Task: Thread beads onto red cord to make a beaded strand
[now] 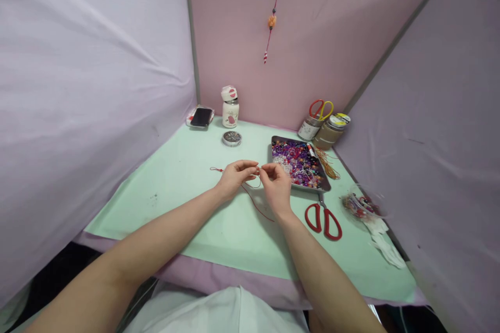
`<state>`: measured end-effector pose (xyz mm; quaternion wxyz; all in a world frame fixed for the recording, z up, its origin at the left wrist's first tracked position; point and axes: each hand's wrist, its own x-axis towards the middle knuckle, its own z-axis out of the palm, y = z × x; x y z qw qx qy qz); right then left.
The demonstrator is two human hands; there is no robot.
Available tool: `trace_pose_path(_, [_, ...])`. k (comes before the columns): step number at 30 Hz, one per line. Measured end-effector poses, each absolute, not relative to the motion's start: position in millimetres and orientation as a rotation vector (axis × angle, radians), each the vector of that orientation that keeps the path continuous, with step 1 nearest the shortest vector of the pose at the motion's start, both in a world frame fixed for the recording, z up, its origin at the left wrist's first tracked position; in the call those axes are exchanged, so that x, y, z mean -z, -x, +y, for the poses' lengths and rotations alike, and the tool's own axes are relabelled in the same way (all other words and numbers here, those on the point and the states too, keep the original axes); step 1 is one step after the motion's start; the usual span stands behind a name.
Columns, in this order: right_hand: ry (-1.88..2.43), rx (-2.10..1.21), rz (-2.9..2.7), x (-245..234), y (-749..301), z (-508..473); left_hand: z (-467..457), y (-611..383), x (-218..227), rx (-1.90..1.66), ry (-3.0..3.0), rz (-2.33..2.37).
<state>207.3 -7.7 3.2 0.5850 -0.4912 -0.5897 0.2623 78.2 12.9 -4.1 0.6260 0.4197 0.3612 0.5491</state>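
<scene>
My left hand (236, 177) and my right hand (277, 184) meet over the middle of the pale green table (187, 166). Both pinch a thin red cord (258, 207) between fingertips that almost touch. The cord trails left to a small end near the left hand and loops down under my right wrist. Whether a bead sits between the fingertips is too small to tell. A metal tray of purple and pink beads (299, 163) lies just right of my right hand.
Red-handled scissors (323, 219) lie by my right wrist. Two jars (326, 130) hold more scissors at the back right. A small white bottle (230, 107), a phone (201, 116) and a round tin (232, 138) stand at the back. A beaded charm (271, 23) hangs on the pink wall.
</scene>
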Motion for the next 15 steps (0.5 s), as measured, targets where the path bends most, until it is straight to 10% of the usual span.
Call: trace_pose_path(15, [1.199, -0.241, -1.622, -5.8, -205.5, -13.2, 14.6, -82.8, 12.3, -1.264, -0.94, 0.807])
